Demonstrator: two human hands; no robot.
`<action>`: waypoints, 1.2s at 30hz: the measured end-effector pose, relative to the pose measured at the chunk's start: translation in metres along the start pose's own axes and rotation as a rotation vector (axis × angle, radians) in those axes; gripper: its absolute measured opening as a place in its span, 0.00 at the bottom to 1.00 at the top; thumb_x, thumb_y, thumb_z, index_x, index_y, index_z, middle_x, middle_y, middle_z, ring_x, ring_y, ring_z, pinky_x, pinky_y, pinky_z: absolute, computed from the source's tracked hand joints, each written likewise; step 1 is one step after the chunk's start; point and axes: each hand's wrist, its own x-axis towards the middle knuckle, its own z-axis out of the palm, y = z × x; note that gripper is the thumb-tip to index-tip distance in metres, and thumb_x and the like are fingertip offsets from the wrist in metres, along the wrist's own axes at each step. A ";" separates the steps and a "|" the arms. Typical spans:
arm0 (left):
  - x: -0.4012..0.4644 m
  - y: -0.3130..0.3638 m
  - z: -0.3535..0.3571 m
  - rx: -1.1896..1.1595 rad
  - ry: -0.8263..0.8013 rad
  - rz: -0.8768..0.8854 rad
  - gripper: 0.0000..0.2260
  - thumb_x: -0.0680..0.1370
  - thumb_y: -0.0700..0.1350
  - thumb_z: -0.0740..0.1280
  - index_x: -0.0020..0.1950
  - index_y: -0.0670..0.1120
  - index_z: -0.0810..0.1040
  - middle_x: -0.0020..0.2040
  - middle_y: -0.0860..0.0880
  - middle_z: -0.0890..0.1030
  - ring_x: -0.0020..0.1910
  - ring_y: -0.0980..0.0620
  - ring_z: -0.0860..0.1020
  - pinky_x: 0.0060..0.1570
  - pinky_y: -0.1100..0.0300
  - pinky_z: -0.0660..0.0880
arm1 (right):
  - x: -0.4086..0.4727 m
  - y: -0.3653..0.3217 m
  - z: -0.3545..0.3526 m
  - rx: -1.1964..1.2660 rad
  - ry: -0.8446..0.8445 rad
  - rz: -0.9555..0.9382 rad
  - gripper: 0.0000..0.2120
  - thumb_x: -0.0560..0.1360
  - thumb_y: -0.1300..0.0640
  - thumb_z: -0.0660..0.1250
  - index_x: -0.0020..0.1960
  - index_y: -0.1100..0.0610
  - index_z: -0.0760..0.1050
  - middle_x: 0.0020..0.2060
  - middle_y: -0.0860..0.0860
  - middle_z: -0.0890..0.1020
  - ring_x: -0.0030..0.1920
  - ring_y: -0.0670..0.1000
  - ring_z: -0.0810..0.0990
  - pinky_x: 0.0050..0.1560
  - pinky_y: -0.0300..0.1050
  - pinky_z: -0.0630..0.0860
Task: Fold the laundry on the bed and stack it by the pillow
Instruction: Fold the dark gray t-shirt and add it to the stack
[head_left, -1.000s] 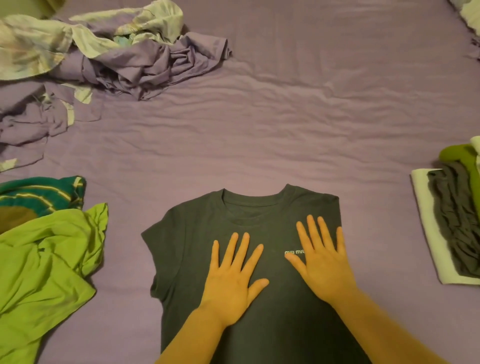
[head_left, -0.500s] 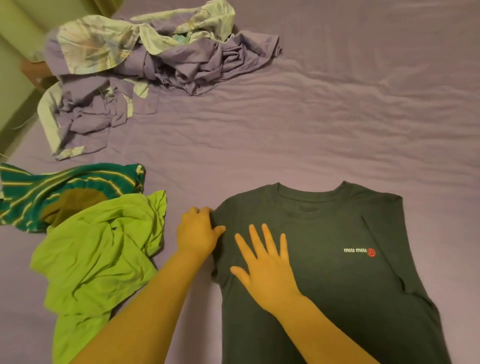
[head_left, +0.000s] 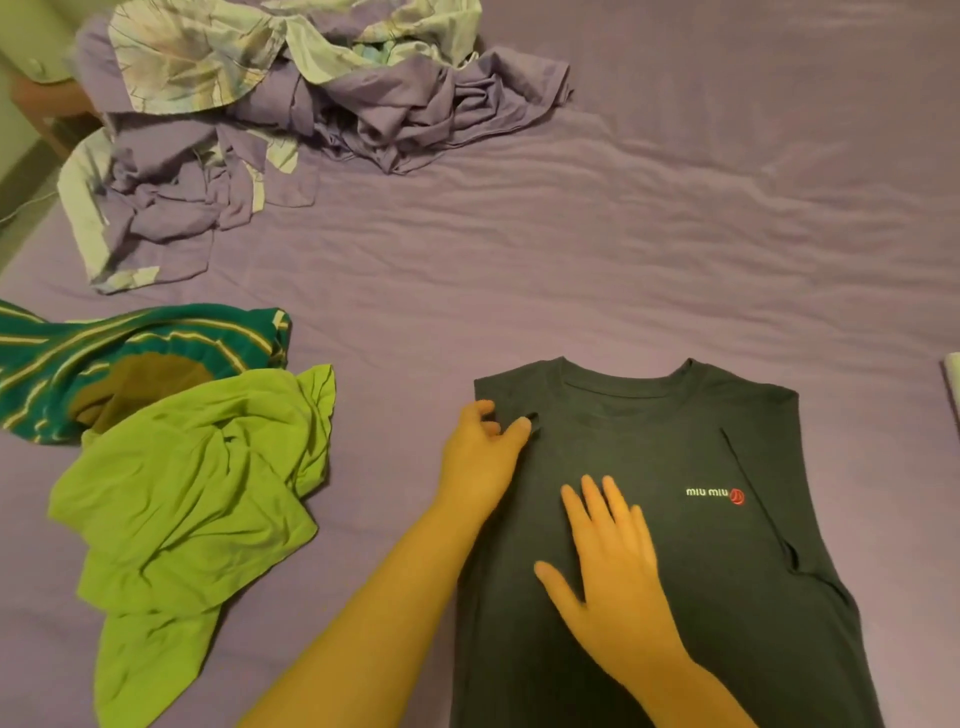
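Now folded in along both sides, lies flat on purple bed sheet (head_left: 649, 234), dark grey short-sleeved cotton T-shirt (head_left: 675, 571), left hand (head_left: 480, 452) pinching its tucked shoulder edge, right hand (head_left: 610, 566) pressing flat with straight fingers; probably ready for lengthwise folding.

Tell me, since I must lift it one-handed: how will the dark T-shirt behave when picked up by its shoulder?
The dark T-shirt lies thin and flat on the bed sheet, so it will probably droop limply. The left hand pinches its shoulder easily, suggesting light fabric. Its folded-in sleeve would likely fall open.
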 end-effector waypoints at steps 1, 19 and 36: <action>-0.007 -0.004 0.008 0.015 -0.047 0.026 0.25 0.79 0.49 0.64 0.74 0.46 0.62 0.67 0.48 0.72 0.67 0.49 0.70 0.63 0.58 0.67 | -0.013 0.009 0.003 -0.043 -0.049 0.006 0.36 0.76 0.33 0.49 0.75 0.47 0.35 0.77 0.49 0.42 0.71 0.51 0.28 0.72 0.51 0.33; 0.006 -0.086 0.050 1.229 0.111 0.666 0.30 0.79 0.62 0.46 0.76 0.46 0.59 0.77 0.44 0.57 0.77 0.43 0.53 0.74 0.41 0.48 | -0.071 0.057 0.051 -0.171 0.090 -0.068 0.29 0.79 0.38 0.42 0.75 0.51 0.57 0.74 0.55 0.60 0.75 0.59 0.54 0.71 0.61 0.53; -0.247 -0.185 0.094 1.117 -0.074 0.621 0.23 0.69 0.45 0.77 0.62 0.45 0.79 0.64 0.40 0.76 0.65 0.41 0.74 0.60 0.38 0.72 | -0.204 0.090 0.034 -0.155 0.020 -0.220 0.25 0.66 0.48 0.77 0.61 0.53 0.79 0.63 0.57 0.78 0.65 0.59 0.75 0.62 0.60 0.72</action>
